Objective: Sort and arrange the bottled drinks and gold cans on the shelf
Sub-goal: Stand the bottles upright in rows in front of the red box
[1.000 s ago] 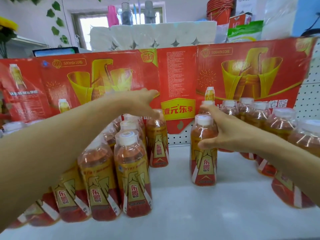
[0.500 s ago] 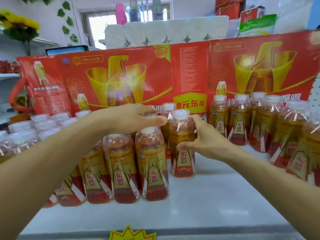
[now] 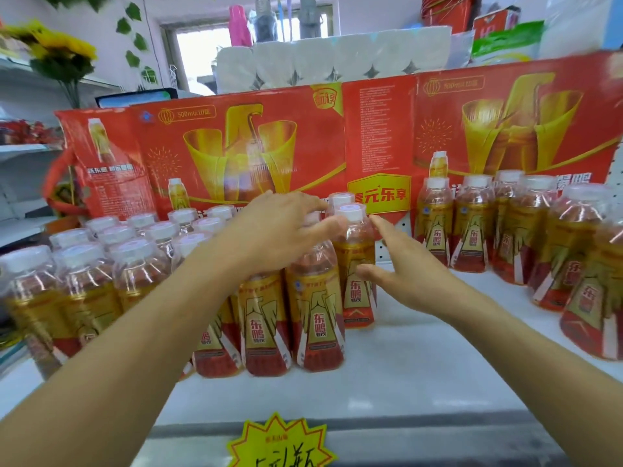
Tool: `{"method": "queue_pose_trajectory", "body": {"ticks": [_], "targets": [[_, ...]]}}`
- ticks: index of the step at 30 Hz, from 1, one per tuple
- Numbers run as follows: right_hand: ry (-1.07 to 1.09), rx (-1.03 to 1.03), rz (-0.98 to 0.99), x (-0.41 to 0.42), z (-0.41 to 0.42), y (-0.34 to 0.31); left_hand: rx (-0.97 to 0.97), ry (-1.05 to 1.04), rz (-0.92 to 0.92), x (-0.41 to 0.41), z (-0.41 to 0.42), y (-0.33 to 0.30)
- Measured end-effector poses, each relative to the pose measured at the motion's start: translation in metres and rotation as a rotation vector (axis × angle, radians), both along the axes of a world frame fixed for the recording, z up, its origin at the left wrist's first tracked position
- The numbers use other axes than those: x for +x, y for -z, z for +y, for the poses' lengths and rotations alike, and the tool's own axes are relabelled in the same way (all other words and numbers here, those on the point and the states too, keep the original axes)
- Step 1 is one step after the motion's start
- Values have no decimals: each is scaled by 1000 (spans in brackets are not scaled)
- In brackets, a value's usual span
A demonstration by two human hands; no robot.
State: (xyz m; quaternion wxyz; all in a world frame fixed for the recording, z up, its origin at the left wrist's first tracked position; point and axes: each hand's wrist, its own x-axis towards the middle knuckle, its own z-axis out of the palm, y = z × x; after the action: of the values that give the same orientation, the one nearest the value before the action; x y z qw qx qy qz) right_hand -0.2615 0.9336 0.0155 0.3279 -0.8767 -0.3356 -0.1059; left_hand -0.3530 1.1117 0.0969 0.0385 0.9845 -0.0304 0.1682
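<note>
Amber drink bottles with white caps and red-gold labels stand on a white shelf (image 3: 421, 372). A dense left group (image 3: 101, 271) fills the shelf's left half, and a right group (image 3: 526, 237) stands at the right. My left hand (image 3: 279, 234) rests over the caps at the left group's right end, fingers stretched out. One bottle (image 3: 354, 264) stands right against that group. My right hand (image 3: 408, 278) hovers just right of this bottle with straight fingers, holding nothing. No gold cans are in view.
A red cardboard display panel (image 3: 269, 146) stands behind the bottles. Toilet paper rolls (image 3: 337, 59) sit on top behind it. A yellow starburst price tag (image 3: 279, 443) hangs on the shelf's front edge. Bare shelf lies between the two groups.
My right hand has let go of the bottle it was gripping and opened. That bottle now stands against the left group. My left hand stays over the caps.
</note>
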Motion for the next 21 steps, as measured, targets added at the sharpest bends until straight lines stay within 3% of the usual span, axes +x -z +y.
{"method": "queue_pose_trajectory", "body": {"ticks": [5,9,14,17,21], "targets": [[106,-80,-336,-21,-36,6,192,-17,-212,-17,-27,24],[181,26,-563,-26,-83,16,74,126,-394,-21,-76,49],[275,232,-712,-28,-165,20,-286,268,-134,2,-161,77],[323,416,-573,-26,-209,27,-519,315,53,29,-212,97],[331,586,-134,-6,-251,43,-817,295,145,65,-266,119]]}}
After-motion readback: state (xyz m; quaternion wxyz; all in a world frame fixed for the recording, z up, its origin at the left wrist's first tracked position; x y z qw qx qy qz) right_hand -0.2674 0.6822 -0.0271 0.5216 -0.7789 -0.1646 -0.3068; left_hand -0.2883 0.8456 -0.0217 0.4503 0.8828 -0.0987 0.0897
